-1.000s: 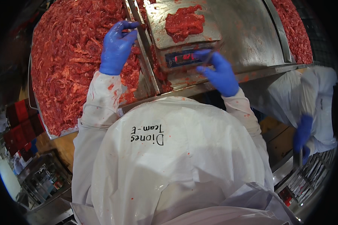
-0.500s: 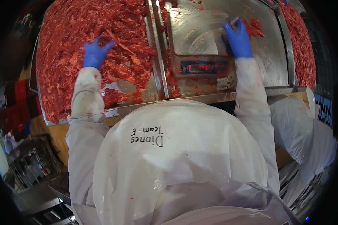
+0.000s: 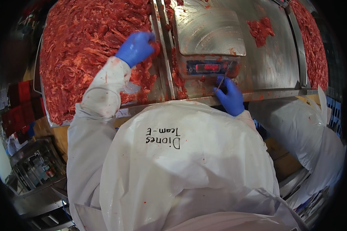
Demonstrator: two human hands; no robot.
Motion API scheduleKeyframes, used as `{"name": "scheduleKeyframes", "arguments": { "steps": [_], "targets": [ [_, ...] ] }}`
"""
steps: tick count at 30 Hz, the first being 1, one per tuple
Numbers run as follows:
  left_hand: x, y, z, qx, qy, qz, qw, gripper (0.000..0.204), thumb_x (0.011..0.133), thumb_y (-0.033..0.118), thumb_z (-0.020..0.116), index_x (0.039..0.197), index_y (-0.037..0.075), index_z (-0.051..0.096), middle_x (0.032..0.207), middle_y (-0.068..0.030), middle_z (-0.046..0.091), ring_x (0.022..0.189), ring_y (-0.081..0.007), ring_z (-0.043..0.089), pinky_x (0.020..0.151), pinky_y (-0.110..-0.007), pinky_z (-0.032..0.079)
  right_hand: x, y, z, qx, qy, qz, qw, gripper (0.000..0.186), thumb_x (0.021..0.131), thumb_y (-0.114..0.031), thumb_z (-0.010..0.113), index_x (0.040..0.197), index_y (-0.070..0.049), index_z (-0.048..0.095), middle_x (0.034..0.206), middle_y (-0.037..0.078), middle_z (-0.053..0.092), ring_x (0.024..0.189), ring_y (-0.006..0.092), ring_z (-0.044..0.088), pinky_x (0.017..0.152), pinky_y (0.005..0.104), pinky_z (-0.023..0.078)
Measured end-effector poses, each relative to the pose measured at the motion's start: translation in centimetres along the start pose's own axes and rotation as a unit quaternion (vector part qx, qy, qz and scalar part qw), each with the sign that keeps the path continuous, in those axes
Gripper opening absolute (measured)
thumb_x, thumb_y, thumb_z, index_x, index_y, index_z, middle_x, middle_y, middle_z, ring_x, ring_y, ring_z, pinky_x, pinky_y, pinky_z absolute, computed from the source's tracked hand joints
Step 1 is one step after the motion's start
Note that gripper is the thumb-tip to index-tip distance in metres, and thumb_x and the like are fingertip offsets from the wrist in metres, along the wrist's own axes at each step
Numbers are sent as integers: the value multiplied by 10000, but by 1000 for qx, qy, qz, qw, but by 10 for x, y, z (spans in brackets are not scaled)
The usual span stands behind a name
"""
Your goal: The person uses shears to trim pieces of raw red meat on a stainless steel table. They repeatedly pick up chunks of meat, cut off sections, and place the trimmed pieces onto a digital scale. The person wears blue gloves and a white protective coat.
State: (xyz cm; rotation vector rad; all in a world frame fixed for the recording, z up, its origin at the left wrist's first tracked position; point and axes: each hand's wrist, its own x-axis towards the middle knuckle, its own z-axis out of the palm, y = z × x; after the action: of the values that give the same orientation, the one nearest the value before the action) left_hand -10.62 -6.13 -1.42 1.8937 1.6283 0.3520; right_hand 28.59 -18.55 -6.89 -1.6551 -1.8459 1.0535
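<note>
My left hand (image 3: pixel 136 48), in a blue glove, is over the right edge of a large heap of red meat trimmings (image 3: pixel 85 50). Its fingers are bunched, and a piece of meat (image 3: pixel 156 47) shows at their tips. My right hand (image 3: pixel 230 96), also gloved in blue, is closed on a thin, dark, stick-like tool (image 3: pixel 223 81) just in front of the scale's display. The tool's exact kind is too small to tell. The scale (image 3: pixel 210 32) has a bare metal plate and a lit red display.
A metal divider (image 3: pixel 165 57) runs between the heap and the scale. A small clump of meat (image 3: pixel 261 30) lies on the steel surface right of the scale. Beyond a rim, more ground meat (image 3: pixel 308 42) fills the far right. Another person's white sleeve (image 3: pixel 293 123) is at the right.
My left hand has moved right across the heap, and its spread fingers have closed. My right hand has drawn back from beside the clump toward me, still with the thin tool.
</note>
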Motion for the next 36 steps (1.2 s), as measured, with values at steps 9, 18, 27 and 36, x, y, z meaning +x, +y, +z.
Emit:
{"name": "scheduleKeyframes", "arguments": {
  "steps": [9, 18, 27, 36],
  "targets": [
    [64, 133, 6, -119, 1, 268, 956, 345, 846, 131, 736, 1157, -11, 686, 1093, -179, 693, 896, -243, 681, 786, -356, 563, -4, -3, -1, -35, 47, -18, 998, 428, 870, -270, 828, 1201, -54, 663, 977, 96, 728, 861, 216, 737, 772, 346, 582],
    [-58, 8, 50, -124, -244, -10, 962, 524, 875, 415, 808, 1182, 4, 700, 928, -124, 706, 823, -190, 643, 736, -384, 541, -11, 8, 6, -93, 67, -72, 991, 452, 844, -331, 837, 1176, -74, 670, 924, 88, 708, 789, 250, 698, 721, 391, 561],
    [-71, 27, 30, -213, -466, -33, 858, 430, 851, 155, 787, 1236, 11, 660, 1071, -60, 700, 964, -186, 629, 884, -342, 502, -6, 3, 3, -103, 56, -54, 992, 418, 844, -329, 829, 1138, -74, 677, 914, 78, 709, 797, 260, 701, 723, 392, 561],
    [16, 114, -4, -390, -120, 172, 897, 518, 859, 137, 790, 1352, 55, 656, 1367, -78, 622, 1259, -176, 581, 1058, -340, 470, -5, 1, 3, -94, 63, -70, 991, 395, 839, -319, 825, 1110, -75, 673, 884, 92, 690, 774, 275, 687, 701, 396, 549]
  ]
}}
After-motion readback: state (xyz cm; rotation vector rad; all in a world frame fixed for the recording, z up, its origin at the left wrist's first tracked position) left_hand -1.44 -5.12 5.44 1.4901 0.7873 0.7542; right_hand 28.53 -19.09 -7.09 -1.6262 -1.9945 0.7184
